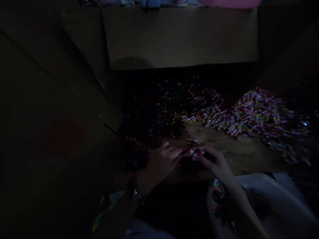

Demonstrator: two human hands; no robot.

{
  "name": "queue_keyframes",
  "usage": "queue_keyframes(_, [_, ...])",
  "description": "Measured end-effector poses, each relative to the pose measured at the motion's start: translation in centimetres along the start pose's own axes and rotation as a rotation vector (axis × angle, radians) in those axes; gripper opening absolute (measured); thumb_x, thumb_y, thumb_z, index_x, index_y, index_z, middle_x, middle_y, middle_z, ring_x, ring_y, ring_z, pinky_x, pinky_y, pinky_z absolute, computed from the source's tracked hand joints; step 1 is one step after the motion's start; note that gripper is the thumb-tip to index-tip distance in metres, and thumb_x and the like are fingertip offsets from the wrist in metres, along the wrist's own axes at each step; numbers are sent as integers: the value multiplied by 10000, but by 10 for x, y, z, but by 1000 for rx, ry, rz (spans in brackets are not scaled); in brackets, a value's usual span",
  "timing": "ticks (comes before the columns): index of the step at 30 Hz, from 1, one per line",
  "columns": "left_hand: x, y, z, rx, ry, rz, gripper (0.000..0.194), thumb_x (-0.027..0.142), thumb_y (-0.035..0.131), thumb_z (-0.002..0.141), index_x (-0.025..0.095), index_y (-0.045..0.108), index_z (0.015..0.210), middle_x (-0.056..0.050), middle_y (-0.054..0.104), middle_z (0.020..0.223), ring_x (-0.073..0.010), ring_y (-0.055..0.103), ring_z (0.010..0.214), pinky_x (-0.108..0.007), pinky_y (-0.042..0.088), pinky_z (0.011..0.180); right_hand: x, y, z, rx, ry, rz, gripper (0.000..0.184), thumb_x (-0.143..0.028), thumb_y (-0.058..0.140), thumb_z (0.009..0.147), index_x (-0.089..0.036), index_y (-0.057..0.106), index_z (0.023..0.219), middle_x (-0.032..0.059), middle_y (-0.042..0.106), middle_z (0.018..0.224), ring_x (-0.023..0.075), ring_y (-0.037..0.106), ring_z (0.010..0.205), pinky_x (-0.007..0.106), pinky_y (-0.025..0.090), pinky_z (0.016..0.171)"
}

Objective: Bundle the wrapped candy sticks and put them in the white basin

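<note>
Over the near edge of the wooden table (221, 149), my two hands meet, fingertips close together. My right hand (216, 162) is closed, pinching small red-and-white pieces (200, 152) between thumb and fingers. My left hand (163, 161), with a watch (134, 191) on its wrist, is closed at the same spot; what its fingers hold is too dark to make out. Dark small parts lie under and around the fingers. To the right spreads a big heap of small pink, white and yellow-green tube-like pieces (256, 114).
Many tiny orange and yellow bits (174, 93) are scattered on a dark area at the back. A hanging cardboard panel (184, 36) and a side panel (84, 66) enclose the table. A white basin (281, 199) with coloured and dark pieces stands below my right forearm.
</note>
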State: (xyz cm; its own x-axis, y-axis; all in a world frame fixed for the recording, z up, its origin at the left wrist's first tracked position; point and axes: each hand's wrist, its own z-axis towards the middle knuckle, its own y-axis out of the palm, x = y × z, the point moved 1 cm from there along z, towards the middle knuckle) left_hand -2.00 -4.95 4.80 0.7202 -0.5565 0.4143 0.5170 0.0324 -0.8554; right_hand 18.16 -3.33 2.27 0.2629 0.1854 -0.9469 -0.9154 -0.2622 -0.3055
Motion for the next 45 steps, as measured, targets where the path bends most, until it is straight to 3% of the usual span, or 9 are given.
queue_keyframes(10, [-5, 4, -9, -128, 61, 68, 189, 235, 463, 905, 205, 628, 993, -41, 662, 890, -191, 550, 914, -305, 462, 789, -11, -7, -7, -87, -231, -197, 176, -260, 562, 868, -257, 679, 1000, 45, 701, 997, 212, 621, 952, 333, 468, 833])
queue_keyframes(15, [-4, 18, -15, -188, 110, 105, 202, 210, 446, 895, 187, 629, 976, -57, 663, 853, -206, 543, 858, -304, 458, 722, 6, -6, -4, -212, -313, -452, 194, -280, 517, 879, -276, 708, 910, 60, 720, 903, 228, 618, 822, 361, 462, 741])
queue_keyframes(19, [-4, 20, -12, -171, 29, 39, 250, 328, 452, 917, 191, 596, 1068, -58, 665, 982, -202, 546, 933, -323, 448, 824, 25, -13, -6, -225, -272, -494, 217, -259, 493, 888, -271, 706, 928, 74, 711, 932, 234, 614, 868, 372, 465, 768])
queue_keyframes(21, [-14, 18, -13, -120, -94, 55, 363, 384, 478, 901, 192, 519, 1206, -81, 632, 1117, -218, 532, 1018, -361, 433, 882, 32, -20, -7, -180, -260, -492, 234, -226, 490, 871, -259, 708, 950, 88, 701, 960, 242, 615, 882, 375, 478, 754])
queue_keyframes(24, [-43, 17, -22, -142, -261, 192, 389, 221, 512, 872, 194, 486, 1259, -95, 596, 1211, -258, 496, 1107, -427, 408, 916, 39, -27, -8, -115, -196, -510, 275, -203, 497, 838, -251, 699, 1019, 102, 666, 997, 254, 611, 912, 375, 502, 735])
queue_keyframes(27, [-68, 23, -31, -247, -222, 306, 506, 54, 564, 752, 234, 530, 1224, -63, 509, 1341, -319, 381, 1245, -524, 330, 986, 37, -26, -8, -93, -112, -511, 291, -268, 518, 851, -230, 661, 1101, 111, 624, 1017, 256, 598, 949, 379, 505, 776])
queue_keyframes(30, [-76, 27, -31, -303, -114, 316, 489, 32, 564, 737, 271, 575, 1162, -25, 522, 1322, -305, 358, 1262, -547, 264, 1037, 29, -17, -6, -99, -93, -475, 324, -333, 521, 871, -227, 616, 1161, 108, 618, 1053, 253, 589, 993, 385, 484, 839])
queue_keyframes(37, [-72, 11, -8, -160, -63, 347, 120, 151, 527, 853, 167, 633, 907, -78, 602, 965, -226, 496, 1022, -407, 391, 951, 15, 12, -5, -104, 9, -237, 308, -379, 505, 889, -240, 553, 1160, 62, 678, 1033, 226, 635, 943, 353, 494, 819])
queue_keyframes(45, [-43, 9, -9, 59, -166, -271, 207, 205, 459, 913, 212, 567, 1090, -29, 649, 1067, -149, 605, 976, -284, 470, 869, -5, 21, 1, -7, 45, -55, 219, -392, 569, 856, -210, 647, 952, 49, 693, 949, 219, 632, 921, 331, 488, 815])
